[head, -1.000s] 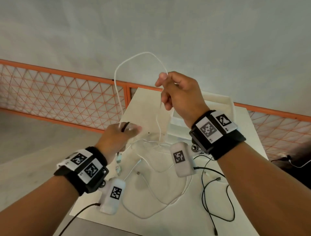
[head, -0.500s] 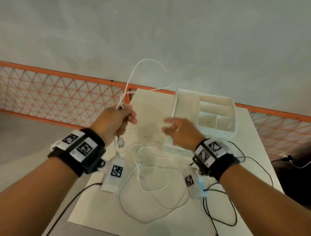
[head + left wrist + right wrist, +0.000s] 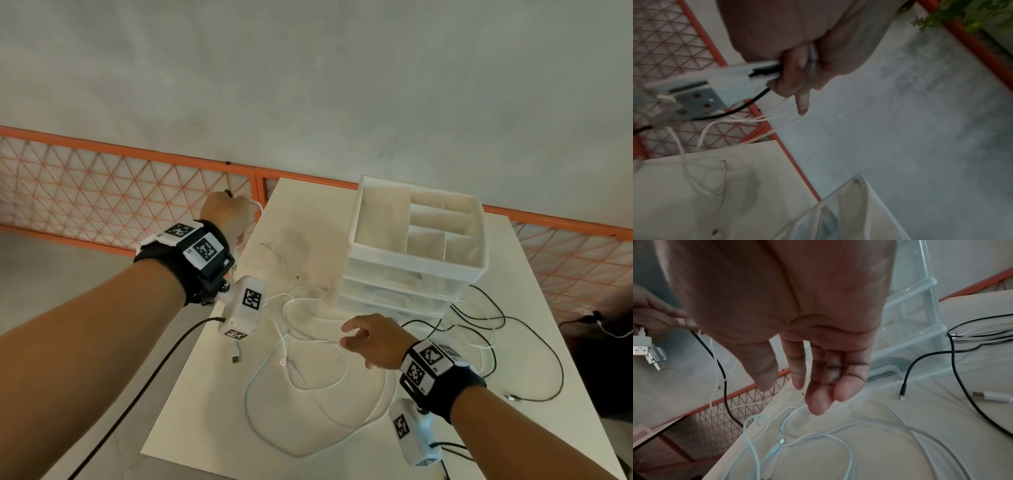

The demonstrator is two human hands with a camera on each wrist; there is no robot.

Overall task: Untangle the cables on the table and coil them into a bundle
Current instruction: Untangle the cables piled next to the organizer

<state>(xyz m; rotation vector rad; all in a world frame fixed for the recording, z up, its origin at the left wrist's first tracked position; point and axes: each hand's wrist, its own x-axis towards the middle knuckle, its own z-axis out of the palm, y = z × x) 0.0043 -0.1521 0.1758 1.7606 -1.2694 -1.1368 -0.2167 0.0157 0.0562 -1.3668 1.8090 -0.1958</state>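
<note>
In the head view the left hand (image 3: 226, 214) sits left of centre, raised beside the far-left corner of the white surface (image 3: 191, 404), its grip closed round strands of white cable (image 3: 308, 370); the left wrist view shows the fingers (image 3: 797, 78) curled over white strands and a black lead. The rest of the white cable lies in loose, overlapping loops across the middle and lower part of the surface. The right hand (image 3: 373, 339) hovers at lower centre, just above those loops, its grip wide and holding nothing, fingers (image 3: 818, 386) relaxed and pointing down toward the strands. Black cables (image 3: 534, 363) sprawl at the right of the frame. A clear drawer organiser (image 3: 418, 274) stands at the upper right of the surface.
</note>
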